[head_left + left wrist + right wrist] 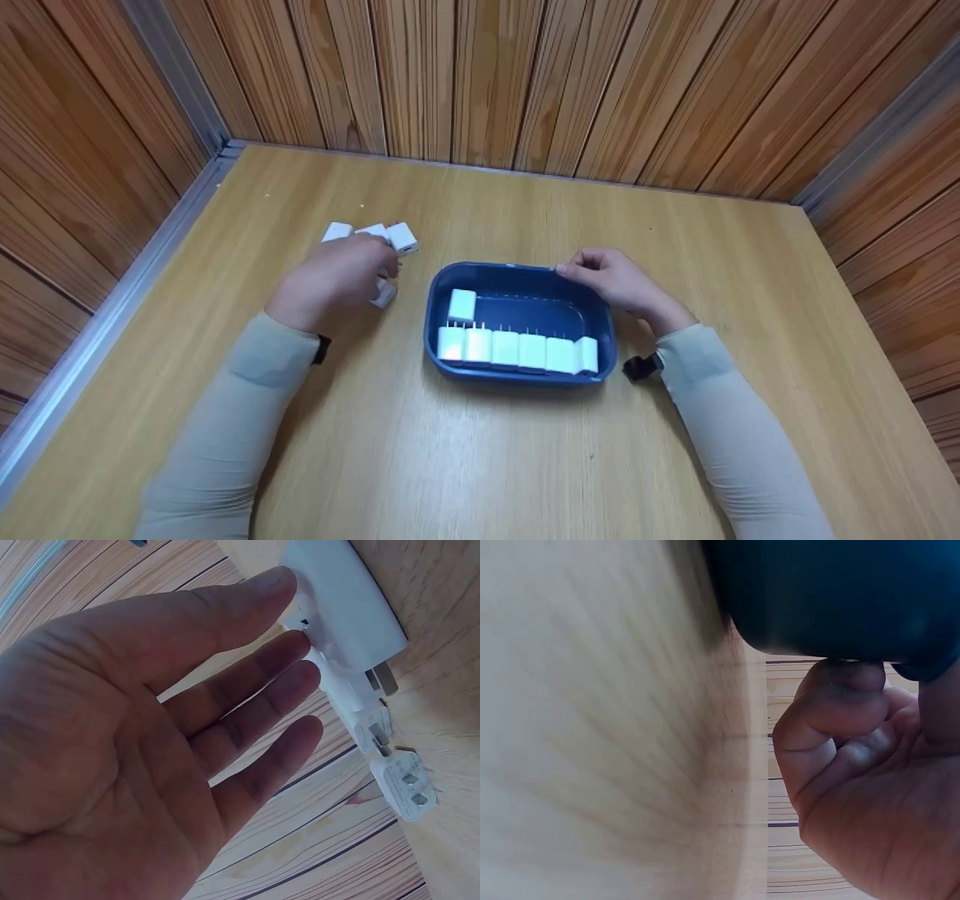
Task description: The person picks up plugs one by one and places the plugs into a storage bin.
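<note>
My left hand (337,274) is over a small group of white plug chargers on the table's left side. In the left wrist view its fingers are loosely bent and spread, the thumb tip overlapping the edge of the nearest charger (349,604); the index finger is hidden. My right hand (619,281) pinches the far right rim of a blue plastic box (517,382), thumb on the rim and curled fingers (847,701) against the outer wall. Inside, several white chargers (505,349) stand in a row along the near wall, prongs facing away. Another charger (463,305) lies behind the row's left end.
Loose chargers (403,238) lie at the far side of my left hand, and one (383,292) lies on its near side. The wooden table (480,457) is bounded by wood-panelled walls (495,82) at the back and sides.
</note>
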### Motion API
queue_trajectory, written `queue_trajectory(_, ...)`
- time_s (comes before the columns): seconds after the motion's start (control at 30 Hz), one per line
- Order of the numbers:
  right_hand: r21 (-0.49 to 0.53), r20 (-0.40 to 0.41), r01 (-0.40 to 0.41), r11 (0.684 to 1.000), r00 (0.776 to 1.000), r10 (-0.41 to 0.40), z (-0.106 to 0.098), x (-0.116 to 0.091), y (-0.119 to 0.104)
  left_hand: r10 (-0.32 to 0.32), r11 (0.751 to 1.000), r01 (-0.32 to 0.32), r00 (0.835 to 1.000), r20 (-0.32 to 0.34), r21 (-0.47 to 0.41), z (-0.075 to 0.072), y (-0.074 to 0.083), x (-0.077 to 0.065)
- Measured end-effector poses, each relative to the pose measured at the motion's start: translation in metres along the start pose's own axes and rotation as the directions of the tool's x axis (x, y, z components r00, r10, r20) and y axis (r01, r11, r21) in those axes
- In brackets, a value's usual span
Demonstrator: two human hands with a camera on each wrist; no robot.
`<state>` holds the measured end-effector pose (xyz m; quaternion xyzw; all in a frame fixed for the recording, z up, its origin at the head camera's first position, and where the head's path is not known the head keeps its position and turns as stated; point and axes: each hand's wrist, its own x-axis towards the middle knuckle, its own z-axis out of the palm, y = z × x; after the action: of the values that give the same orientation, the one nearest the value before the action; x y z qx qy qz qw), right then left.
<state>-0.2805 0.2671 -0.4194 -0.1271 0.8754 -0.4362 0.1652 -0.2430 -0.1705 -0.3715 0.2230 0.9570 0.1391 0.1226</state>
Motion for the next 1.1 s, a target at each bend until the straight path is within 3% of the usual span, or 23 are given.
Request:
queue_trajectory(0.23,0.0,0.002,0.0,1.0,1.0,0.0,0.0,0.001,0.001,-0.027,0.999,0.028,1.0,0.015,-0.017,0.002,0.002,-0.001)
queue_trajectory(0.53,0.007,0.002,-0.002,1.0,1.0,0.002,0.0,0.001,0.001,-0.007,1.0,0.007,0.999,0.039,0.012,0.006,0.004,0.003)
queue_trajectory(1.1,0.003,-0.001,-0.006,1.0,1.0,0.006,0.0,0.001,0.001,-0.03,0.999,0.03,0.999,0.035,0.012,0.012,0.005,0.007)
